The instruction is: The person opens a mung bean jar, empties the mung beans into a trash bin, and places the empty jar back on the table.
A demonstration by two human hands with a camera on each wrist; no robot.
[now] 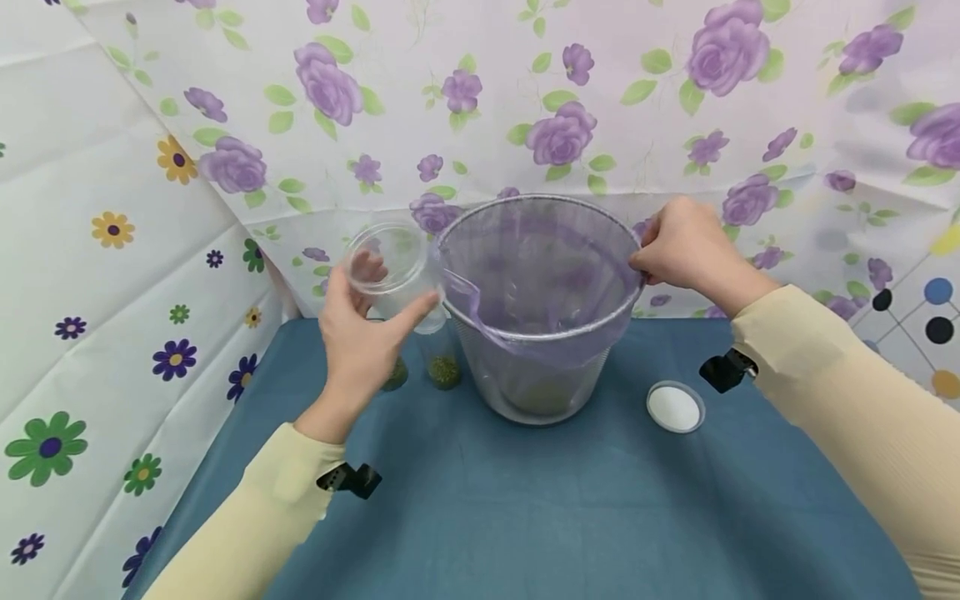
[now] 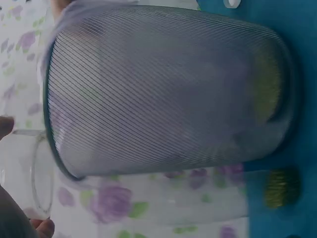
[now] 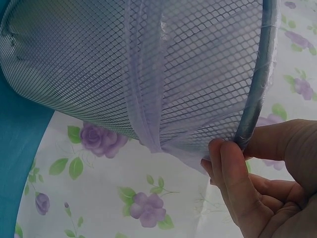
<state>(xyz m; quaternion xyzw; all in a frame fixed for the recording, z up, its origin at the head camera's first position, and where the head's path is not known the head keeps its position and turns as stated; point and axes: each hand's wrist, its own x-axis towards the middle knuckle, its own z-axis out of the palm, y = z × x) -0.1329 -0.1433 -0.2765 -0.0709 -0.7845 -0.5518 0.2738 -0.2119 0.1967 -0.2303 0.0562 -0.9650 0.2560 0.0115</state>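
My left hand grips a clear cup at the left rim of a mesh wastebasket. In the left wrist view the same cup shows at the left, its mouth next to the basket's rim. A thin purple bin liner lines the wastebasket and folds over its rim. My right hand pinches the rim and liner on the right side. The right wrist view shows fingers and thumb on the metal rim, with the liner hanging outside the mesh.
Two clear containers with green contents stand left of the wastebasket, partly behind my left hand. A small round dish with a white surface lies to the right. Blue cloth covers the table; flowered sheets hang behind.
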